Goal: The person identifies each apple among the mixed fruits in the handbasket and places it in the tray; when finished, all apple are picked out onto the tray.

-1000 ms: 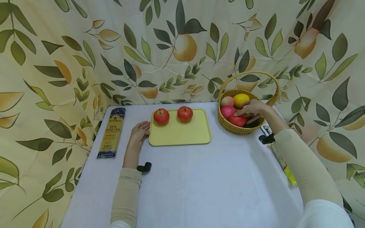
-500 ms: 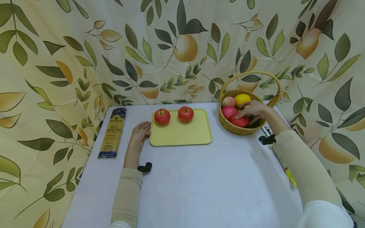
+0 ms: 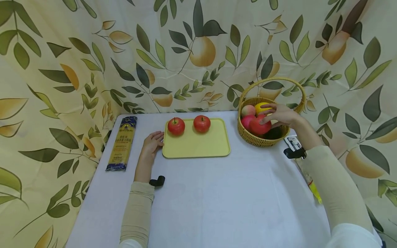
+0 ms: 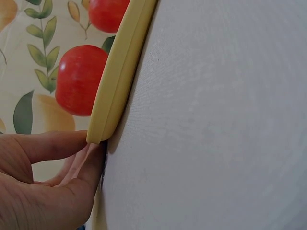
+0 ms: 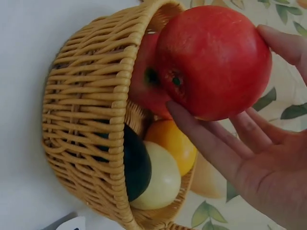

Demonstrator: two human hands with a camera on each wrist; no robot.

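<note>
Right wrist, hand (image 5: 268,167) pinching red fruit (image 5: 213,62)

Left of the frame, head view: a long gold-and-blue packet (image 3: 123,143) bears print. A pale script line near its top seems to end in "Pasta"; rows of Chinese characters, too small to transcribe, cross the gold middle; pale lettering on the blue bottom band (image 3: 116,167) is likewise illegible.

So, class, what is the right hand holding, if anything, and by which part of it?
The right hand holds a red fruit by its rounded sides, between thumb and fingertips. The fruit's small green spot is uncovered.
</note>
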